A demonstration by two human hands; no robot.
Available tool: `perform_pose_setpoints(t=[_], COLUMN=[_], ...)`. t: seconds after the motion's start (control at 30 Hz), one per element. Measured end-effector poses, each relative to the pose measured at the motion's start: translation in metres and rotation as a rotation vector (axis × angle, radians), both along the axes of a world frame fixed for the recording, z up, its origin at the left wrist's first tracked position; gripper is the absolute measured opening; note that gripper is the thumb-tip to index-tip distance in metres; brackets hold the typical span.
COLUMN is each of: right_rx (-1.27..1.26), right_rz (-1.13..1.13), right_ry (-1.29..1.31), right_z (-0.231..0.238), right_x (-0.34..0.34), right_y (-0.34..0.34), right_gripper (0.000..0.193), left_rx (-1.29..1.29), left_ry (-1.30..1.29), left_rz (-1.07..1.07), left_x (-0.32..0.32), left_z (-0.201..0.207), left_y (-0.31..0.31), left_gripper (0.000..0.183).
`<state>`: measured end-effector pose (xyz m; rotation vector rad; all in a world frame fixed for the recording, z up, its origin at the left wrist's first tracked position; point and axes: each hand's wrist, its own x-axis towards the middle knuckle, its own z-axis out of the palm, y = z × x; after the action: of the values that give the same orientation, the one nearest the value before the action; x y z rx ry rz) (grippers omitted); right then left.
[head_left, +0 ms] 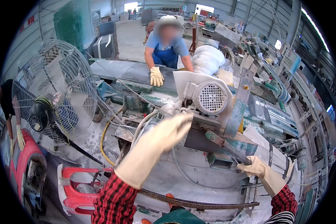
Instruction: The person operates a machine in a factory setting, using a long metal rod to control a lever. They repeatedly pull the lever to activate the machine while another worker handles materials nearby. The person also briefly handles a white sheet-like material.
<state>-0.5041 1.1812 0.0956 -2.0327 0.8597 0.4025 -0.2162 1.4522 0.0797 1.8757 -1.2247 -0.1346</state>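
Observation:
My left hand (162, 134), in a cream rubber glove, is raised beside the grey electric motor (211, 98). Its fingers are stretched out, slightly blurred, and nothing shows in them; the fingertips overlap the motor mount in view, and I cannot tell whether they touch. My right hand (263, 173), gloved the same way, is wrapped around the end of a metal lever handle (231, 151) that slopes up to the motor's base. Across the machine, a co-worker's gloved hand (156, 77) rests on a dark flat slab (132, 74) lying on the machine bed.
A large caged fan (41, 114) stands at left. Beneath it are a red plastic chair (76, 199) and another person's gloved hands (20, 138). Hoses, including a yellow hose (102, 143), cross the floor. A curved metal strip (201, 205) lies close in front of me.

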Motion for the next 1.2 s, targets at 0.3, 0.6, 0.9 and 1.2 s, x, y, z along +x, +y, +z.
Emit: perform_pose_setpoints(t=[0.3, 0.6, 0.9, 1.2], right_rx=[-0.045, -0.119, -0.14, -0.159], right_rz=[-0.006, -0.046, -0.088, -0.044], right_ry=[0.02, 0.002, 0.082, 0.042], right_z=[-0.014, -0.016, -0.001, 0.002], right_x=[-0.003, -0.006, -0.004, -0.005], right_y=[-0.009, 0.0, 0.008, 0.008], right_gripper=[0.033, 0.03, 0.033, 0.034], left_rx=[0.653, 0.714, 0.696, 0.51], left_ry=[0.664, 0.979, 0.979, 1.029], left_rz=[-0.017, 0.18, 0.162, 0.255], left_x=[-0.168, -0.22, -0.194, -0.215], left_z=[-0.254, -0.262, -0.225, -0.268], left_y=[0.199, 0.249, 0.229, 0.243], left_gripper=[0.043, 0.047, 0.053, 0.041])
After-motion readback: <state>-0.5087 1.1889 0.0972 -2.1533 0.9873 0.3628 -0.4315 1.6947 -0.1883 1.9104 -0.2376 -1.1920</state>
